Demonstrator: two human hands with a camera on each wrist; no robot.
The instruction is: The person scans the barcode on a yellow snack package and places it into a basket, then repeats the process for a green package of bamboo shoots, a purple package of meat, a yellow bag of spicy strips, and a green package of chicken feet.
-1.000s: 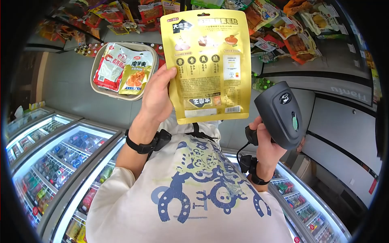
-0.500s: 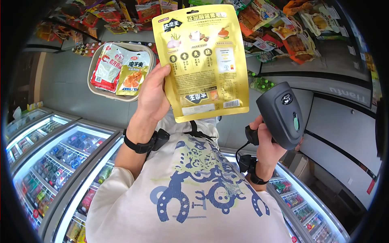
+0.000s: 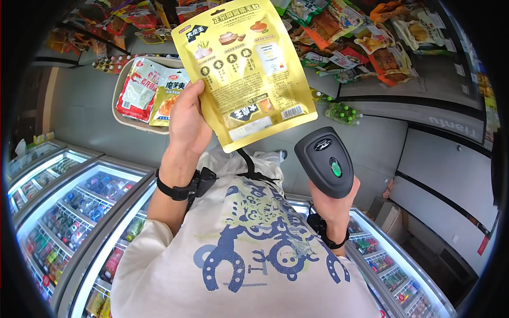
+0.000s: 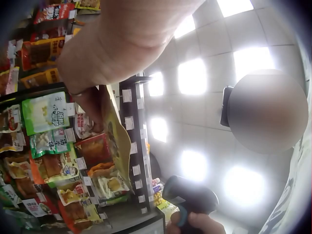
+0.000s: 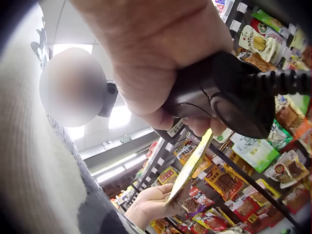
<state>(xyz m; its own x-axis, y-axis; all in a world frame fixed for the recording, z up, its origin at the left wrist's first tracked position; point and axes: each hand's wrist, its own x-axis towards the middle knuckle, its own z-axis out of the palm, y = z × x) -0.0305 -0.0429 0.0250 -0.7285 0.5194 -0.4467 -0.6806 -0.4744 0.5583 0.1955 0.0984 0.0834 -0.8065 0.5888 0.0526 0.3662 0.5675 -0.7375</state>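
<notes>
A yellow snack pouch (image 3: pixel 246 79), printed back facing the head camera, is tilted in the left hand (image 3: pixel 188 124), whose thumb lies on its left edge. The right hand (image 3: pixel 335 204) grips a black barcode scanner (image 3: pixel 324 161) just below and right of the pouch, apart from it; a green spot shows on the scanner's top. In the left wrist view the pouch (image 4: pixel 116 141) appears nearly edge-on, with the scanner (image 4: pixel 191 195) at lower right. In the right wrist view the right hand (image 5: pixel 161 63) wraps the scanner's handle (image 5: pixel 195 87), and the left hand (image 5: pixel 153 202) pinches the pouch (image 5: pixel 187 170).
A light basket (image 3: pixel 115 106) with a red-and-white packet (image 3: pixel 139 90) and another pouch (image 3: pixel 165 103) stands at upper left. Shelves of packaged snacks (image 3: pixel 366 42) run along the top. Lit glass-topped coolers (image 3: pixel 90 196) lie at both lower sides. Green bottles (image 3: pixel 343 113) stand near the shelf base.
The left hand and pouch have shifted left and tilted, now overlapping the view of the basket's edge. The scanner has moved left and turned more upright, closer beneath the pouch's lower right corner.
</notes>
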